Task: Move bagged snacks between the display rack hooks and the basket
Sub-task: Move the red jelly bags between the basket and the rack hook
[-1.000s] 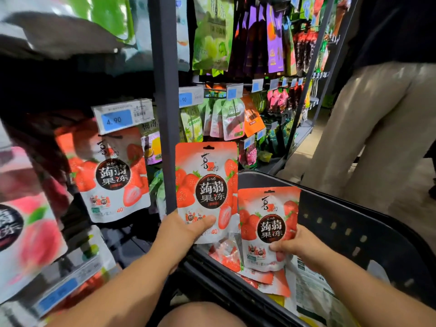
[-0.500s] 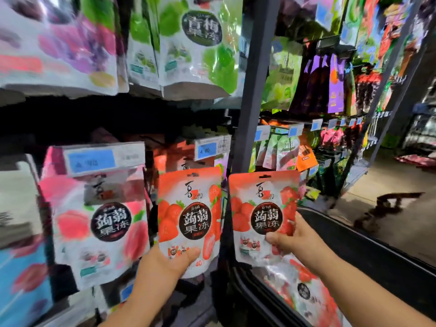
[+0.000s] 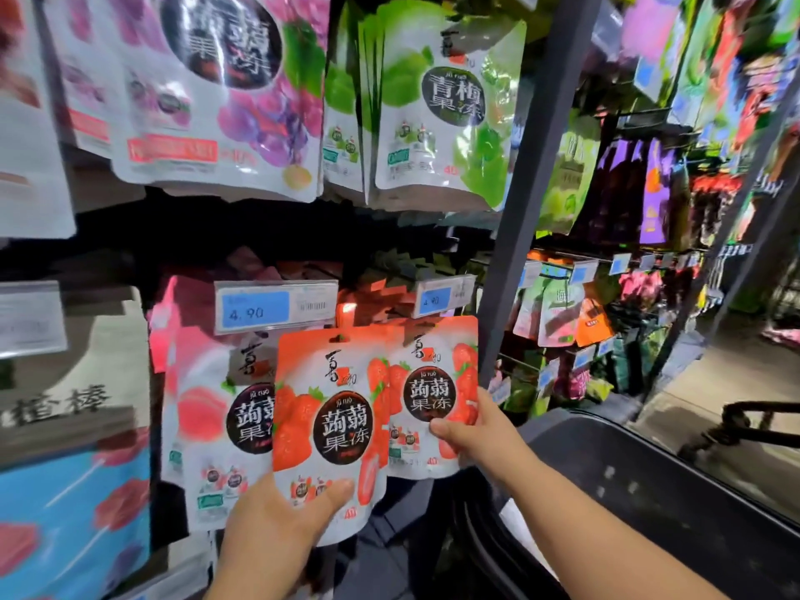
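My left hand [image 3: 277, 530] grips the bottom of a red strawberry jelly bag [image 3: 331, 422], thumb on its front. My right hand [image 3: 480, 439] pinches a second, identical strawberry bag [image 3: 433, 391] by its lower right edge. Both bags are raised upright in front of the rack, just under a hook with a 4.90 price tag [image 3: 441, 298]. The left bag overlaps the right one slightly. Behind them more red bags hang on that hook [image 3: 372, 292]. The black basket [image 3: 627, 491] sits at lower right, below my right forearm.
A pink peach jelly bag [image 3: 208, 417] hangs left of my bags under another price tag [image 3: 277, 307]. Purple grape [image 3: 225, 88] and green plum bags [image 3: 441, 110] hang above. A dark upright post [image 3: 528, 201] divides the rack; more snacks hang to its right.
Both hands have lifted their strawberry bags out of the basket and up toward the rack hook, and the two bags have come together, now overlapping. The view has tilted upward.
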`<act>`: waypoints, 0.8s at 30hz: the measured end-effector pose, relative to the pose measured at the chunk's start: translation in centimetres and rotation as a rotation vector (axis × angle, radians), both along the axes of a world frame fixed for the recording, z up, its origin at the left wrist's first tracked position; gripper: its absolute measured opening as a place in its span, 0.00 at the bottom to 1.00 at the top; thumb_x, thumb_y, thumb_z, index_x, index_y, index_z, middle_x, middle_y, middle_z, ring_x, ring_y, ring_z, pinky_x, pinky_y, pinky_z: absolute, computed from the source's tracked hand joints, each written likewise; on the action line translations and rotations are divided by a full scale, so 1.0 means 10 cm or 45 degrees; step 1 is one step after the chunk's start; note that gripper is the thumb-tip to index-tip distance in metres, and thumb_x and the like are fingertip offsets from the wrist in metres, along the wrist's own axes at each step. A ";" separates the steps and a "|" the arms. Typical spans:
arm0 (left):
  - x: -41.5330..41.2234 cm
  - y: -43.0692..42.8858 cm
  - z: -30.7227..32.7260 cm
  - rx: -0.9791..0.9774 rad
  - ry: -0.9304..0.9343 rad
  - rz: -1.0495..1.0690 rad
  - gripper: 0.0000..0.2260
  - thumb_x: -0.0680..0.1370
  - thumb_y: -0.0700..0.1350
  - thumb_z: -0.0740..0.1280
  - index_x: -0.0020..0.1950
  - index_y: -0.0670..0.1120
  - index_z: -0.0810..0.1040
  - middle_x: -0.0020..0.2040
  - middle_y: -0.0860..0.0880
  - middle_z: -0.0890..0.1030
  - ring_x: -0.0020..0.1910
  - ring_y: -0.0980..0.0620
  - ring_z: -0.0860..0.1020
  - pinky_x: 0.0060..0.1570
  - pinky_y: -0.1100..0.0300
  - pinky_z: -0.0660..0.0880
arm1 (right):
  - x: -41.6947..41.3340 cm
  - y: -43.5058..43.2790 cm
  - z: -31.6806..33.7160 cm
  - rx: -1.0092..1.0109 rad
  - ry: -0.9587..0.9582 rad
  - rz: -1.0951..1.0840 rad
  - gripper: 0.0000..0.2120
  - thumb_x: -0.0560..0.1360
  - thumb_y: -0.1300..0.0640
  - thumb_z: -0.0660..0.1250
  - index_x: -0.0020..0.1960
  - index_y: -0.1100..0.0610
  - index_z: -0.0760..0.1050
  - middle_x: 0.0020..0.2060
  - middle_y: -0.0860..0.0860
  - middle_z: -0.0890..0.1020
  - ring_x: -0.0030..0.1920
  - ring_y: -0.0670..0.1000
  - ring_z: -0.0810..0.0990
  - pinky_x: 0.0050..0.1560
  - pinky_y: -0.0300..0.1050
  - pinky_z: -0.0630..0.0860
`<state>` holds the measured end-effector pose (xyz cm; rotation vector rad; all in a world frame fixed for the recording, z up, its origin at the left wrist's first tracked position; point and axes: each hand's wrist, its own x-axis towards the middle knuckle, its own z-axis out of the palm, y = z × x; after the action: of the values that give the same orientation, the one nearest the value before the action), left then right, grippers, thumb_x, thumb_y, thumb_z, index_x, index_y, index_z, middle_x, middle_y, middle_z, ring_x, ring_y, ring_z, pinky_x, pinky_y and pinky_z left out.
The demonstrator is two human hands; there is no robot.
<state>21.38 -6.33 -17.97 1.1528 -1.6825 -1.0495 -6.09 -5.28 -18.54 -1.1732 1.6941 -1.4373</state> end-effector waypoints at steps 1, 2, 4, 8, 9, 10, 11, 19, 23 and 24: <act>0.00 -0.01 -0.01 0.009 -0.006 0.003 0.15 0.68 0.52 0.78 0.48 0.63 0.75 0.36 0.61 0.78 0.40 0.68 0.72 0.37 0.72 0.65 | 0.03 -0.03 0.01 0.001 -0.002 0.004 0.36 0.60 0.50 0.82 0.64 0.50 0.70 0.55 0.52 0.84 0.55 0.52 0.83 0.61 0.57 0.78; 0.00 -0.01 -0.02 0.016 -0.010 0.006 0.15 0.68 0.53 0.78 0.49 0.62 0.76 0.37 0.62 0.79 0.41 0.68 0.73 0.37 0.73 0.65 | 0.05 -0.06 0.02 0.000 -0.002 0.006 0.34 0.62 0.52 0.82 0.64 0.50 0.70 0.55 0.52 0.84 0.55 0.52 0.83 0.61 0.56 0.78; 0.00 -0.03 -0.06 0.014 -0.026 0.006 0.16 0.68 0.54 0.77 0.52 0.63 0.76 0.38 0.62 0.80 0.41 0.69 0.73 0.38 0.72 0.65 | 0.06 -0.12 0.01 -0.001 -0.033 0.029 0.33 0.65 0.54 0.81 0.65 0.51 0.70 0.56 0.52 0.84 0.56 0.52 0.83 0.61 0.56 0.78; -0.03 -0.05 -0.10 0.031 -0.041 0.024 0.17 0.68 0.55 0.77 0.56 0.59 0.79 0.36 0.61 0.81 0.41 0.69 0.73 0.37 0.74 0.65 | 0.06 -0.18 0.01 0.004 -0.086 0.052 0.28 0.68 0.57 0.79 0.63 0.51 0.71 0.55 0.53 0.84 0.55 0.53 0.84 0.60 0.56 0.79; -0.04 -0.05 -0.10 0.038 -0.029 0.024 0.17 0.68 0.54 0.77 0.55 0.58 0.79 0.36 0.60 0.81 0.40 0.70 0.73 0.36 0.75 0.64 | 0.06 -0.19 0.01 0.009 -0.101 0.069 0.31 0.66 0.53 0.80 0.64 0.51 0.71 0.56 0.53 0.84 0.56 0.54 0.83 0.61 0.58 0.78; -0.04 -0.05 -0.10 0.047 -0.011 0.020 0.16 0.69 0.53 0.77 0.54 0.59 0.79 0.35 0.60 0.80 0.40 0.70 0.73 0.36 0.76 0.64 | 0.06 -0.21 0.01 0.009 -0.111 0.083 0.34 0.64 0.51 0.81 0.65 0.52 0.71 0.56 0.54 0.84 0.56 0.55 0.83 0.61 0.60 0.77; -0.05 -0.05 -0.11 0.055 0.005 0.018 0.16 0.69 0.52 0.77 0.53 0.59 0.78 0.35 0.60 0.80 0.40 0.70 0.73 0.35 0.76 0.64 | 0.06 -0.23 0.01 0.008 -0.130 0.104 0.35 0.63 0.50 0.80 0.66 0.52 0.71 0.57 0.54 0.84 0.57 0.56 0.83 0.61 0.61 0.77; -0.08 -0.04 -0.14 0.072 0.077 0.047 0.17 0.69 0.48 0.78 0.54 0.55 0.78 0.35 0.61 0.79 0.37 0.70 0.72 0.32 0.76 0.66 | 0.11 -0.39 -0.02 0.027 -0.137 0.123 0.35 0.62 0.46 0.79 0.66 0.49 0.72 0.55 0.53 0.84 0.55 0.56 0.84 0.61 0.60 0.78; -0.10 -0.06 -0.18 0.060 0.074 0.044 0.17 0.69 0.48 0.78 0.56 0.52 0.80 0.37 0.59 0.81 0.39 0.69 0.74 0.34 0.76 0.65 | 0.15 -0.45 -0.08 0.056 -0.063 0.032 0.33 0.63 0.40 0.77 0.64 0.47 0.72 0.54 0.51 0.85 0.54 0.54 0.84 0.60 0.61 0.78; -0.10 -0.06 -0.19 0.055 0.081 0.036 0.18 0.69 0.48 0.78 0.56 0.53 0.80 0.37 0.59 0.81 0.39 0.69 0.74 0.34 0.76 0.66 | 0.17 -0.43 -0.10 0.082 -0.003 0.000 0.31 0.65 0.37 0.75 0.63 0.46 0.72 0.54 0.50 0.84 0.54 0.53 0.84 0.59 0.60 0.78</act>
<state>20.36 -6.90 -19.88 1.1560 -1.5967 -1.0981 -4.39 -9.63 -19.53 -1.1366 1.7258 -1.3735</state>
